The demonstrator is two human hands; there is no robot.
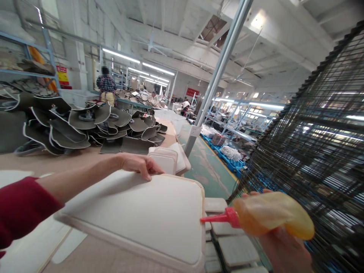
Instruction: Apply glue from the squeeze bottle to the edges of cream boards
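Left hand [138,163] grips the far edge of the white panel [148,212], tilting it up off the table [93,258] so its right edge faces the red nozzle of the glue bottle [273,220], which the right hand [284,246] holds clenched from below.

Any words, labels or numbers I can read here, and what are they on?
None can be read.
Red and yellow wall sign: text too blurred.
Red banner on the far wall: characters too small.
Amber squeeze bottle with red nozzle, large cream flat panel: no print visible.
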